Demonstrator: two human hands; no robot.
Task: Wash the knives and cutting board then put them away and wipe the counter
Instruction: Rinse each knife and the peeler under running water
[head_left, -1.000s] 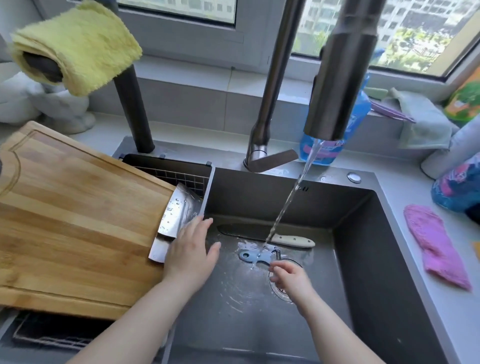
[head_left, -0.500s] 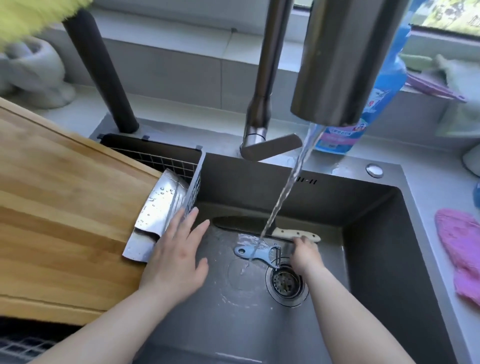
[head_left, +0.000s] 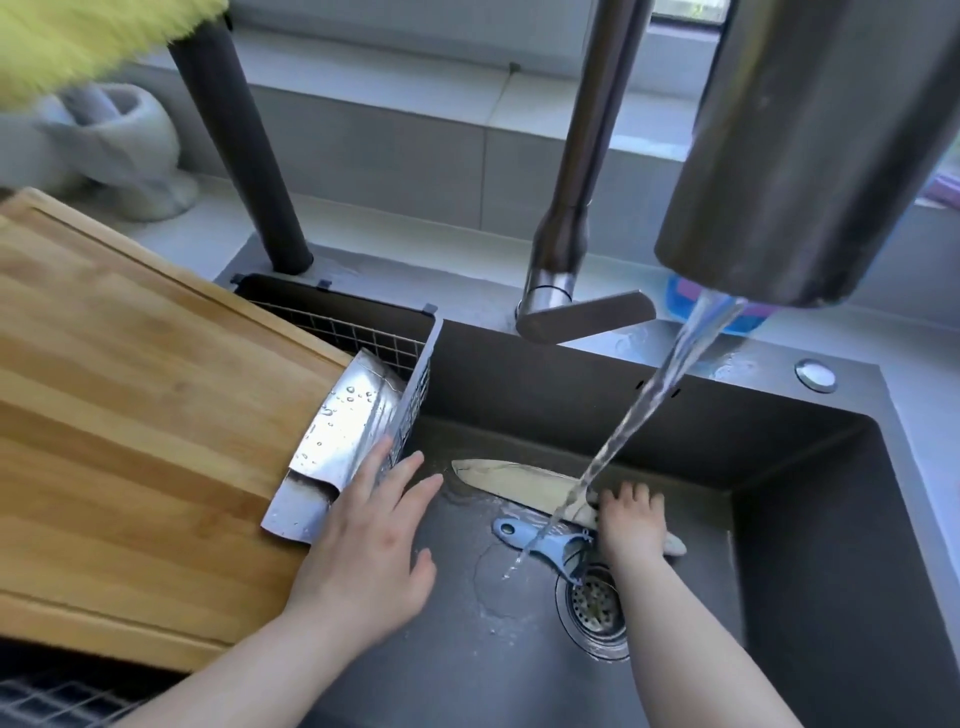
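Note:
A large wooden cutting board (head_left: 135, 415) lies tilted over the left side of the sink. A wet steel cleaver (head_left: 337, 441) sticks out from under its right edge. My left hand (head_left: 374, 530) rests open, fingers spread, against the cleaver's lower edge. On the sink floor lies a cream-handled knife (head_left: 519, 480) with its blade pointing left. My right hand (head_left: 631, 522) is closed over its handle. A blue peeler (head_left: 545, 543) lies just in front of the knife, near the drain (head_left: 592, 608). Water runs from the faucet head (head_left: 810, 156) onto the knife and peeler.
A wire drying basket (head_left: 374, 338) sits behind the board at the sink's left. The dark sink wall (head_left: 831, 519) rises at the right. A yellow cloth (head_left: 78, 36) hangs on a black post (head_left: 244, 156) at the upper left, and a stone mortar (head_left: 124, 150) stands on the counter.
My right hand has moved from the drain back to the cream-handled knife and closed on its handle. The blade has tilted up a little. My left hand stays by the cleaver.

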